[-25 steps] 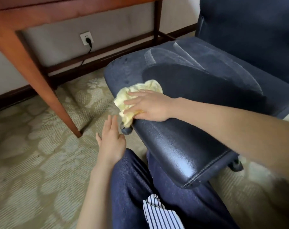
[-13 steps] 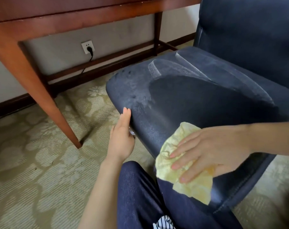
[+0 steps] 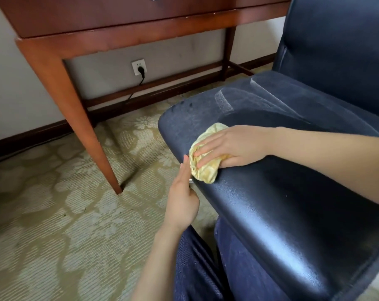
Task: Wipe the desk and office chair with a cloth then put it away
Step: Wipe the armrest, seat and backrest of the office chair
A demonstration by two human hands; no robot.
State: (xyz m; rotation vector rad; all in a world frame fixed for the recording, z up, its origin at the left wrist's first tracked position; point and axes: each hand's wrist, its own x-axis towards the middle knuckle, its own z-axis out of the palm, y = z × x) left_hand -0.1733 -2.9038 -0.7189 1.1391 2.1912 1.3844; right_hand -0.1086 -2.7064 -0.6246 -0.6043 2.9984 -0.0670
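The right hand (image 3: 232, 146) presses flat, fingers straight, on the bunched yellow cloth (image 3: 202, 168) at the front edge of the office chair seat (image 3: 271, 205), its grip wide rather than closed round it. The left hand (image 3: 183, 200), also open-fingered, touches the seat's edge just beside the cloth. With nothing pinching it, the cloth could slide off the rounded edge onto the carpet (image 3: 54, 224), or the chair could shift under a hard push.

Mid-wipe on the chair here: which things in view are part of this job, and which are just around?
In the job:
yellow cloth, pressed flat by the right hand
office chair, seat edge being wiped
desk
left hand, steadying the seat edge

Just around:
wall socket with a black plug
patterned carpet
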